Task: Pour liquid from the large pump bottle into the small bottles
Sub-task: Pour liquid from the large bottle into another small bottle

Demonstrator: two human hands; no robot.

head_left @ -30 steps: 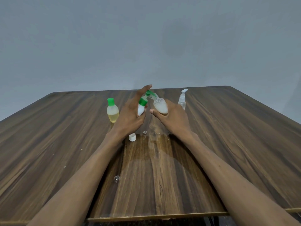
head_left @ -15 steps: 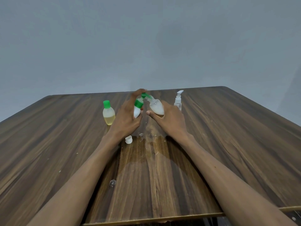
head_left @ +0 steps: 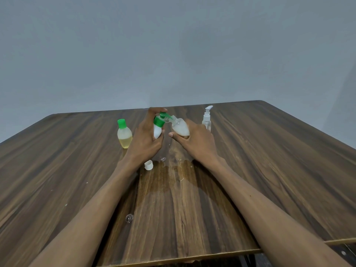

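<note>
Green-capped bottles [head_left: 124, 134], two — left hand [head_left: 143, 142] grips pump bottle [head_left: 157, 128], right hand [head_left: 198, 141] grips clear bottle [head_left: 180, 126]

The wood-grain table [head_left: 269, 170] carries a green-capped bottle [head_left: 124, 136] of yellow liquid left of centre, a clear pump bottle [head_left: 207, 120] toward the far edge, a white cap [head_left: 148, 164] and a wet patch [head_left: 173, 176] mid-table.

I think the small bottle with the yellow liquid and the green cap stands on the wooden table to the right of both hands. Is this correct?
Not quite. In the head view, the small bottle with yellow liquid and a green cap stands on the wooden table to the left of both hands, beside the left hand, not on the right.
</note>
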